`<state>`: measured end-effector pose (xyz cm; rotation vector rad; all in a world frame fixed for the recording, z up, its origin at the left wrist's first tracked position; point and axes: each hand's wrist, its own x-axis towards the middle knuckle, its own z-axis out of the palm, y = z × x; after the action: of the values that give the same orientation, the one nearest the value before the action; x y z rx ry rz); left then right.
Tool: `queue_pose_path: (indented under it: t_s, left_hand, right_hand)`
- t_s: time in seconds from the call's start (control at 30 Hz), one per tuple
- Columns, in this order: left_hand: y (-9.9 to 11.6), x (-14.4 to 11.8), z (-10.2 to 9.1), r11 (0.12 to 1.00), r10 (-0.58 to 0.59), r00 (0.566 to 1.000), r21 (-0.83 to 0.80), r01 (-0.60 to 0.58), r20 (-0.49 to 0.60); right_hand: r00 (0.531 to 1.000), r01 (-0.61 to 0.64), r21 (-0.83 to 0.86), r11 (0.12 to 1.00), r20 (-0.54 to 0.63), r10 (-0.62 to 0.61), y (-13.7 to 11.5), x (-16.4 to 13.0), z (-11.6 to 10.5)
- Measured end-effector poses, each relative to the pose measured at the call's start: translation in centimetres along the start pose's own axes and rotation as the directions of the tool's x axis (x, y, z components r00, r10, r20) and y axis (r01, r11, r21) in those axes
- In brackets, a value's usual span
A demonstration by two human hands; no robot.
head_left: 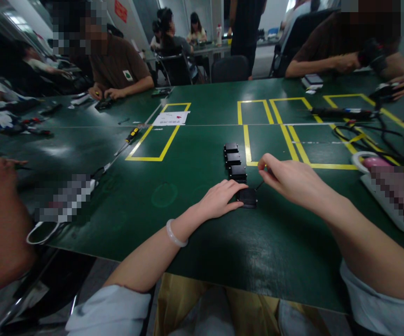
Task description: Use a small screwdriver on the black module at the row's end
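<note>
A small black square block lies flat on the green table in front of me. My left hand holds it at its left side, fingers along the far edge and thumb along the near one. In a pinch, my right hand grips a thin dark rod-like tool, whose tip meets the block's upper right corner. Most of that tool is hidden by my fingers, so its exact kind does not show. Just beyond, several similar black blocks stand in a row leading away.
Yellow tape outlines mark the table. At left lie a power strip and a yellow-black screwdriver; a paper sheet lies farther back. Black cables and a white tray are at right. Co-workers sit opposite; another person's arm reaches in at left.
</note>
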<state>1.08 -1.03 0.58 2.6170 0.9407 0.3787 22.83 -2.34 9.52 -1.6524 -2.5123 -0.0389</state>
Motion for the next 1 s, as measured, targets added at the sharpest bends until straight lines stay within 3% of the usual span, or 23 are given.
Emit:
queue_pose_path:
  t_s: [0.2, 0.5, 0.7, 1.0]
  left_hand:
    - [0.0, 0.01, 0.0, 1.0, -0.009, 1.0, -0.001, 0.009, 0.005]
    - [0.03, -0.02, -0.07, 1.0, -0.005, 1.0, -0.013, 0.005, 0.003]
    - [0.17, -0.05, -0.18, 1.0, -0.005, 1.0, -0.012, 0.005, 0.001]
    - [0.14, -0.06, -0.14, 1.0, -0.004, 1.0, -0.009, 0.004, 0.0]
  right_hand:
    - [1.0, 0.025, 0.071, 0.997, -0.008, -0.024, 0.22, -0.36, -0.15]
    - [0.999, 0.007, 0.011, 1.0, -0.036, -0.007, 0.08, -0.45, 0.09]
    - [0.996, 0.088, 0.115, 0.99, -0.007, -0.088, 0.45, -0.79, -0.17]
    - [1.0, 0.013, 0.052, 0.999, -0.003, -0.013, 0.05, -0.68, -0.24]
